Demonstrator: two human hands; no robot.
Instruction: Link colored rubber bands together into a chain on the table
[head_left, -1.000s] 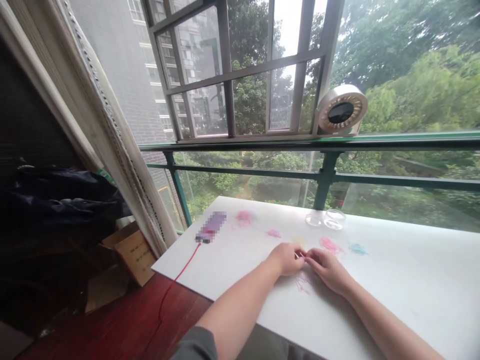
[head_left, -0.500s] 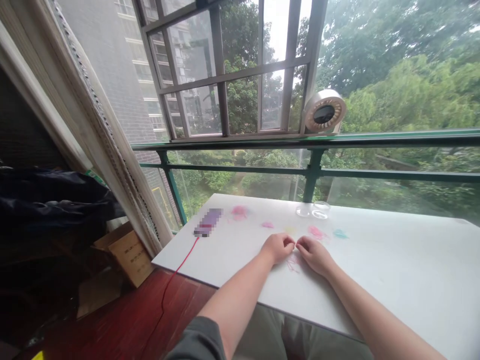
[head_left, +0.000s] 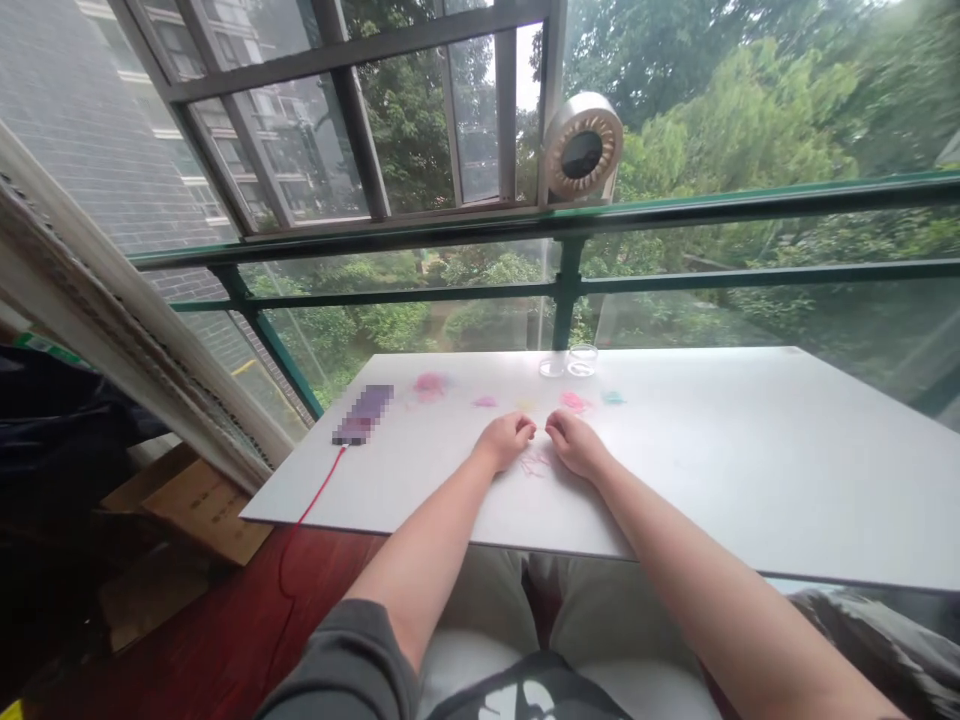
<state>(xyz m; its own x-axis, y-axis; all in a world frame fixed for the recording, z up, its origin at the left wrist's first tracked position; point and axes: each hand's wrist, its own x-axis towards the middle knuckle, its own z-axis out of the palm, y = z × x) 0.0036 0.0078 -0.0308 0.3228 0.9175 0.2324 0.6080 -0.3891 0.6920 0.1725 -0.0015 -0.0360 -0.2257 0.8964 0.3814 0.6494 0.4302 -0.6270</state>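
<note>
My left hand (head_left: 508,441) rests over the white table (head_left: 712,450) with its fingers curled together. Facing it across a small gap is my right hand (head_left: 576,443), its fingers pinched too. What either holds, if anything, is too small to make out. Thin pink strands (head_left: 534,463) lie between and just below the hands. Behind them are a faint yellow pile (head_left: 525,405), a bright pink pile (head_left: 576,400) and a teal pile (head_left: 613,397). Farther left lie a purple-pink pile (head_left: 486,401) and a larger pinkish-red pile (head_left: 430,383).
Two clear round dishes (head_left: 581,360) stand at the table's back edge. A pixelated phone (head_left: 365,412) with a red cable (head_left: 322,487) lies at the left. Behind the table runs a green railing (head_left: 450,297), with a round device (head_left: 583,150) above it. Cardboard boxes (head_left: 206,505) stand at lower left.
The camera view has shifted, so the table and hands appear farther left and higher. The gap between my two hands has widened; their fingers remain curled.
</note>
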